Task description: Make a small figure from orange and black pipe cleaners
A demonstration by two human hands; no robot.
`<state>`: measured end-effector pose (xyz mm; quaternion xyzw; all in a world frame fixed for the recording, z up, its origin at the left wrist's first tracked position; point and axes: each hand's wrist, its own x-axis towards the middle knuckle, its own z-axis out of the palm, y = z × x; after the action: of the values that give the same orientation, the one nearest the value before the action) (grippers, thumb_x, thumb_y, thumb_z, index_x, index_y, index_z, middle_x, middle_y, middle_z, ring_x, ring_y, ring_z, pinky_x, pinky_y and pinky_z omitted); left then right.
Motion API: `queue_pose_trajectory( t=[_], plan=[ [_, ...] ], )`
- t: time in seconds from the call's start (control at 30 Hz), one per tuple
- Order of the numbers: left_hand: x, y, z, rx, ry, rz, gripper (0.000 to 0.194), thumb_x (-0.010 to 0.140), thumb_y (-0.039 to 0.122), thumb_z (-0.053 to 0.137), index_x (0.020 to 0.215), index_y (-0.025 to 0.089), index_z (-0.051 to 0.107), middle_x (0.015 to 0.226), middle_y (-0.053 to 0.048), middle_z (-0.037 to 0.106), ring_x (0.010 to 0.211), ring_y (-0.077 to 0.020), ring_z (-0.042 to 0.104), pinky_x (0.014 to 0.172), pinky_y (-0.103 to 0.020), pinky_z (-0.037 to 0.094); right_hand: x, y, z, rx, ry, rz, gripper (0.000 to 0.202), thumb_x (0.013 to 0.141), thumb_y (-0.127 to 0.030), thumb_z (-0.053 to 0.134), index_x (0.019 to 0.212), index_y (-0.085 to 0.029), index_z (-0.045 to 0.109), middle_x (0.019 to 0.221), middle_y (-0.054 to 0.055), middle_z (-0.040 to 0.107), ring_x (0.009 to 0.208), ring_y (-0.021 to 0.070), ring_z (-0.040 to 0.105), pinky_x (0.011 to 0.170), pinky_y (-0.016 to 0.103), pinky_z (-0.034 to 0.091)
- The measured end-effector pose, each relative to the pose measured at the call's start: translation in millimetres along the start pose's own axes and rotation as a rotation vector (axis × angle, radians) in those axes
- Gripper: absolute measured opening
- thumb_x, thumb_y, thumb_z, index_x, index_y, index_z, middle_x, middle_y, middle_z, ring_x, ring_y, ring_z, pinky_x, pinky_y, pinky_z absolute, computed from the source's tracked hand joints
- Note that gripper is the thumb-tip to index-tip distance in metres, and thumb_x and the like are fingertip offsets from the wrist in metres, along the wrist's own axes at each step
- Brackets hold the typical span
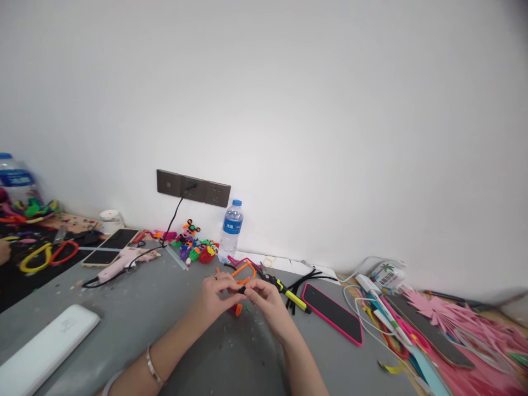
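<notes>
A: What do the hands hold?
B: Left hand (218, 294) and right hand (266, 300) both pinch a small black piece (242, 289) above the grey table (165, 308), near the cutters (284, 289).

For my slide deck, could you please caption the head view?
Left hand and right hand pinch a small black piece over a grey table, beside pliers and a pink-cased phone.

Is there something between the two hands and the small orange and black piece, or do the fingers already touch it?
Nothing visible stands between. The left hand and the right hand meet over the grey table, and their fingertips pinch the small orange and black piece directly. The yellow-handled cutters lie just behind, to the right.
</notes>
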<state>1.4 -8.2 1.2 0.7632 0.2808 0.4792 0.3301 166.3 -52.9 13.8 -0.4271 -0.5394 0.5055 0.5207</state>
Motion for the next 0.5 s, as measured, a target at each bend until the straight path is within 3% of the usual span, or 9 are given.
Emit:
queue_pose_trajectory(
  t=[0.23,0.5],
  plan=[
    [-2.5,-0.6,1.3,0.066,0.004,0.094,0.005,0.075,0.022,0.071,0.075,0.017,0.072,0.067,-0.002,0.065,0.059,-0.0132,0.055,0.055,-0.023,0.042,-1.6,0.2,-4.2,0.041,-0.034,0.040,0.027,0.072,-0.043,0.073,0.070,-0.018,0.065,0.065,-0.002,0.055,0.061,0.0120,0.044,0.061,0.024,0.035],
    [-0.6,3.0,0.9,0.070,0.023,0.172,0.015,0.077,0.031,0.071,0.072,0.016,0.071,0.063,-0.002,0.065,0.058,-0.0134,0.058,0.054,-0.022,0.045,-1.6,3.1,-6.3,0.009,-0.040,-0.011,0.025,0.073,-0.041,0.072,0.071,-0.018,0.064,0.070,0.000,0.057,0.065,0.0130,0.048,0.062,0.025,0.036]
  ],
)
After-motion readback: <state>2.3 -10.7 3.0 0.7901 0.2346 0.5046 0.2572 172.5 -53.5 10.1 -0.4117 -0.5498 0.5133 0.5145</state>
